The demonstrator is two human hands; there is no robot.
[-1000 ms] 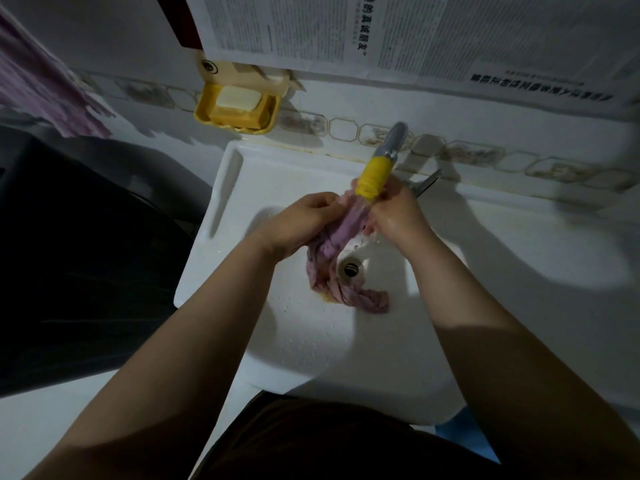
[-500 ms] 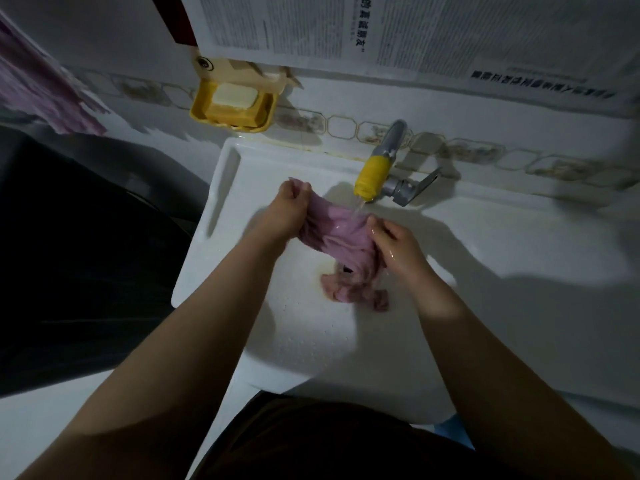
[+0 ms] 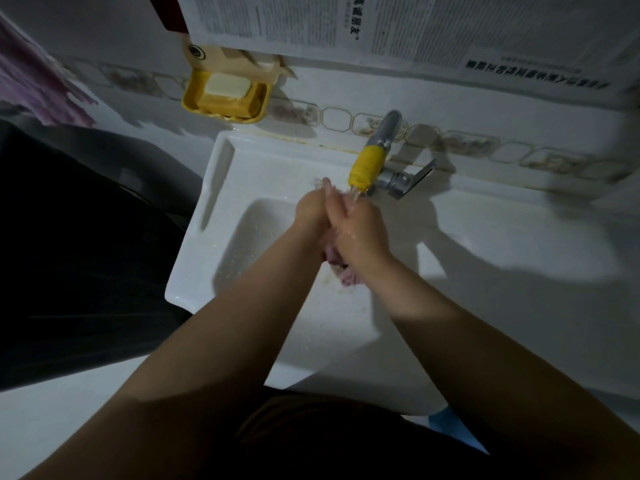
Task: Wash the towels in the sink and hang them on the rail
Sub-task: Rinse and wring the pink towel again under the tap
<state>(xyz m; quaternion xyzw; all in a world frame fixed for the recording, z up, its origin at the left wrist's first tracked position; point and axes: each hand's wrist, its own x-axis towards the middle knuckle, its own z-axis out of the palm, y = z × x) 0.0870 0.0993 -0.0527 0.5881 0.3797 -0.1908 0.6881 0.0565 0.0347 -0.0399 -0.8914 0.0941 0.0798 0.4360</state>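
My left hand [image 3: 311,211] and my right hand [image 3: 360,230] are pressed together over the white sink [image 3: 228,244], right under the running water of the tap [image 3: 367,164] with its yellow nozzle. Between the palms is a wet pink towel [image 3: 341,271]; only a small bunched end shows below the wrists, hanging into the basin. Both hands squeeze it, the rest of the cloth hidden inside them. A second pinkish towel [image 3: 38,84] hangs at the far left; the rail itself is out of view.
A yellow soap dish [image 3: 227,98] with a pale soap bar is fixed to the wall above the sink's left corner. Newspaper sheets [image 3: 398,26] cover the wall behind. The tap's grey lever [image 3: 415,176] points right. A dark surface [image 3: 76,258] lies left of the sink.
The hands, apart with the towel stretched between them half a second ago, have come together under the tap, bunching the towel between the palms. The camera has tilted slightly.
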